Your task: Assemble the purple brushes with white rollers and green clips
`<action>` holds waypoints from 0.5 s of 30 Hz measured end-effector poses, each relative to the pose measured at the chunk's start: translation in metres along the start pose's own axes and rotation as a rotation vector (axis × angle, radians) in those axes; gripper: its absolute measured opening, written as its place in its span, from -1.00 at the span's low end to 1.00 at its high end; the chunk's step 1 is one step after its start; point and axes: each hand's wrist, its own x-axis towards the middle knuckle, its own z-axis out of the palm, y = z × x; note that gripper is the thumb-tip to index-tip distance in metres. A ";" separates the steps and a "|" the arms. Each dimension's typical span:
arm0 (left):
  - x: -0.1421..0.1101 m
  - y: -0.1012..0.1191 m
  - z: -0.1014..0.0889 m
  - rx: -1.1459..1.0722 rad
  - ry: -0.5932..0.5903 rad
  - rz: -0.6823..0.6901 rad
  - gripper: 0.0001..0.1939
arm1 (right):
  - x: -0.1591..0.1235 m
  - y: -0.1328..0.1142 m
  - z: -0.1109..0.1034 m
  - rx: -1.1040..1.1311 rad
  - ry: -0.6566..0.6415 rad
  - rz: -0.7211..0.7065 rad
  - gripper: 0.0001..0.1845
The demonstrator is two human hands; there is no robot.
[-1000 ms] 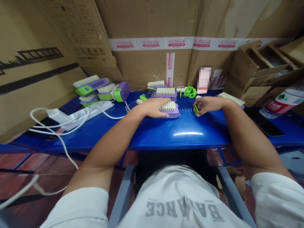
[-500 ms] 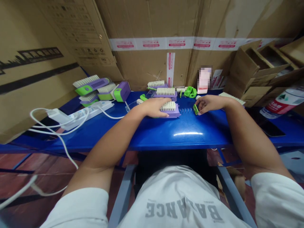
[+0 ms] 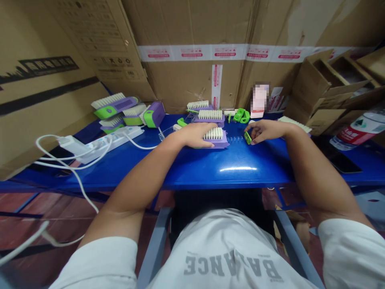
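Note:
My left hand (image 3: pixel 197 135) is wrapped over a purple brush (image 3: pixel 221 141) with cream bristles, which lies on the blue table. My right hand (image 3: pixel 262 131) pinches a small green plastic part (image 3: pixel 247 137) at the table surface. Small shiny springs (image 3: pixel 235 139) lie in a row between the brush and the green part. Behind them rest another purple brush (image 3: pixel 210 117) and green plastic pieces (image 3: pixel 241 116). A pale-bristled brush (image 3: pixel 294 124) is partly covered by my right wrist.
At left are stacked purple-green brushes (image 3: pixel 112 108) and a white power strip (image 3: pixel 105 144) with cords. Cardboard (image 3: pixel 192 28) walls the back. On the right are cardboard boxes (image 3: pixel 321 88), a bottle (image 3: pixel 355 130), and a dark phone (image 3: pixel 343 158). A pink card (image 3: pixel 259 102) stands at the back.
The view has shifted very slightly. Both hands keep their places, the left on the brush and the right on the small green part.

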 end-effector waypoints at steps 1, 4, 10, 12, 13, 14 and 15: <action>0.000 0.000 0.000 0.000 0.002 0.001 -0.01 | 0.000 0.000 0.000 0.000 -0.002 -0.007 0.06; 0.000 -0.001 0.001 0.000 0.007 0.008 -0.02 | 0.000 -0.001 0.000 -0.003 -0.005 -0.015 0.08; -0.001 0.001 -0.001 0.007 0.001 -0.001 -0.02 | 0.000 -0.002 0.001 0.013 0.001 -0.002 -0.03; -0.001 0.001 -0.001 0.009 -0.001 -0.002 -0.01 | 0.001 -0.002 0.002 0.028 -0.001 -0.013 -0.07; -0.001 0.001 -0.001 0.008 -0.002 0.000 -0.01 | 0.001 -0.003 0.002 0.035 0.000 -0.017 -0.09; 0.000 0.001 0.000 0.008 -0.002 0.002 -0.02 | 0.002 -0.003 0.003 0.041 -0.001 -0.018 -0.10; 0.000 0.000 0.000 0.007 -0.001 0.004 -0.02 | 0.002 -0.003 0.003 0.049 -0.002 -0.017 -0.11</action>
